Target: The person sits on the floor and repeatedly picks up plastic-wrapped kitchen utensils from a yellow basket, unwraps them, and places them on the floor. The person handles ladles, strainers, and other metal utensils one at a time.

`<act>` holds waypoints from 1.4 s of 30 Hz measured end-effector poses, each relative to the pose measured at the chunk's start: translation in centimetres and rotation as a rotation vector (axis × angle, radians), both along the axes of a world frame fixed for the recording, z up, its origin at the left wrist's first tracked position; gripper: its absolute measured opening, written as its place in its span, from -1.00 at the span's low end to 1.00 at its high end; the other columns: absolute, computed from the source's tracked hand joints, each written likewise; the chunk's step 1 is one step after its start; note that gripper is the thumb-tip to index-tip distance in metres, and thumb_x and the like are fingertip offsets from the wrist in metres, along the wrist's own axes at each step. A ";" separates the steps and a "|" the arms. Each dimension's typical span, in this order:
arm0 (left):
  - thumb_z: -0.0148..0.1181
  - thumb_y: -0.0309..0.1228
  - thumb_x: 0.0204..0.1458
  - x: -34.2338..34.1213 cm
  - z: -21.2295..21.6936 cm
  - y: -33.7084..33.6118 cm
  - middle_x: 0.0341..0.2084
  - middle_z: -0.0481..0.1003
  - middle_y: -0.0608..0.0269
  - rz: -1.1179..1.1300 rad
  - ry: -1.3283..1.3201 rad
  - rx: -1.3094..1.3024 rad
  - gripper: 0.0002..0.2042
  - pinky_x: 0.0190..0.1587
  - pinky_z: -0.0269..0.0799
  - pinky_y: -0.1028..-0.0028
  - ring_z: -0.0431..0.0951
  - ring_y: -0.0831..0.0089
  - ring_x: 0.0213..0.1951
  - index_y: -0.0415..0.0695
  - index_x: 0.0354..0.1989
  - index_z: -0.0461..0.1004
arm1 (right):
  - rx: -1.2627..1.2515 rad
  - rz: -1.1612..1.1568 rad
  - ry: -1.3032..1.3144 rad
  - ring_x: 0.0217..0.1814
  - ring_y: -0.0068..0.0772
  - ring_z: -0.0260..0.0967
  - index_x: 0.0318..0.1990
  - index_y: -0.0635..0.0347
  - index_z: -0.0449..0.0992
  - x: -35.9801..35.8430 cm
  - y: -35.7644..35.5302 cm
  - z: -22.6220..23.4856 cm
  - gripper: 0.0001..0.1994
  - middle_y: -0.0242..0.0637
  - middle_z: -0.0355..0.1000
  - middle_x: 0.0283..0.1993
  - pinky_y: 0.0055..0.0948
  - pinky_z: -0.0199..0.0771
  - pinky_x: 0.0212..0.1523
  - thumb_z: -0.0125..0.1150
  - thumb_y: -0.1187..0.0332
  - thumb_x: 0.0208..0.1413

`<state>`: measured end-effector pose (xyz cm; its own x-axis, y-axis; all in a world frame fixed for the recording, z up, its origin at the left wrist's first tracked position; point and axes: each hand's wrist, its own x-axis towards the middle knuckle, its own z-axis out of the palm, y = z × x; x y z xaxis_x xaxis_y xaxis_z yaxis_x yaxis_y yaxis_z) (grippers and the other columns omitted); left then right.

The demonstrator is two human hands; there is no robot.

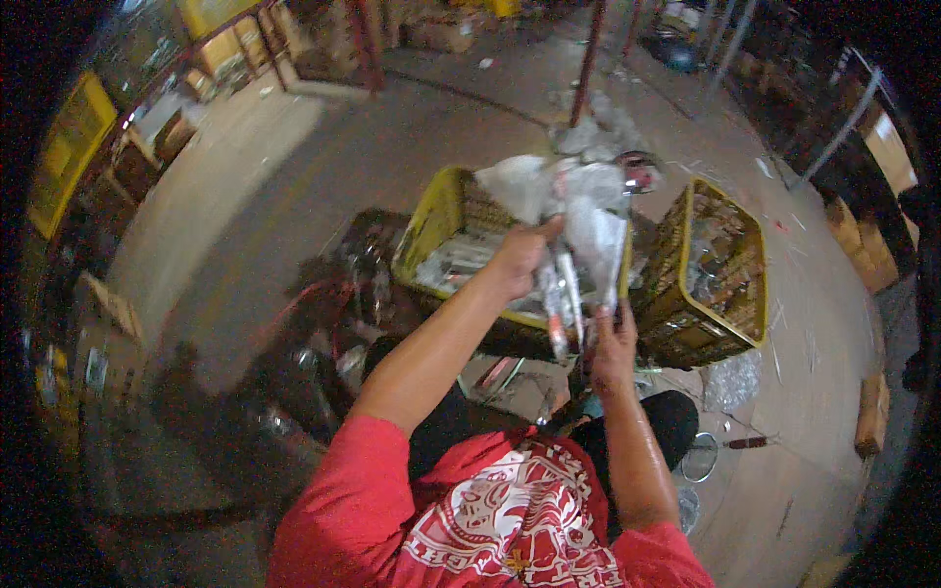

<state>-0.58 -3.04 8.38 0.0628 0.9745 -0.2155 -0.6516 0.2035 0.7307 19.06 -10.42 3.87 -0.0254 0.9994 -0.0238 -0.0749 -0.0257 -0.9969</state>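
Left hand (518, 257) has a closed grip on the top of a bundle of clear plastic bags (578, 211), held up over the near yellow crate (431, 223); right hand (613, 345) pinches the bundle's lower hanging end just below. The bundle blocks the view of that crate's far right corner, and a second yellow crate (720, 279) full of packets sits just right of the first. On the floor (294, 167) right of the second crate lie a red-handled tool (747, 443) and a round metal ring (699, 458).
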 end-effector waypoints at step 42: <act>0.24 -0.14 0.12 -0.2 -2.1 1.8 -0.36 0.60 0.05 0.408 0.430 0.091 -0.61 -0.26 0.43 0.24 0.55 0.28 -0.35 -0.32 -0.19 0.54 | -0.300 0.073 0.263 -0.46 -0.45 0.34 0.04 0.11 0.41 -4.0 4.6 1.4 -0.69 -0.39 0.42 -0.30 -0.46 0.38 -0.57 0.05 0.12 0.33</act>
<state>-0.78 -1.21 6.27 -0.3949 0.9172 -0.0533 -0.3064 -0.0768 0.9488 15.03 -5.85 5.28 -0.1401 0.9446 -0.2969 -0.3141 -0.3268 -0.8914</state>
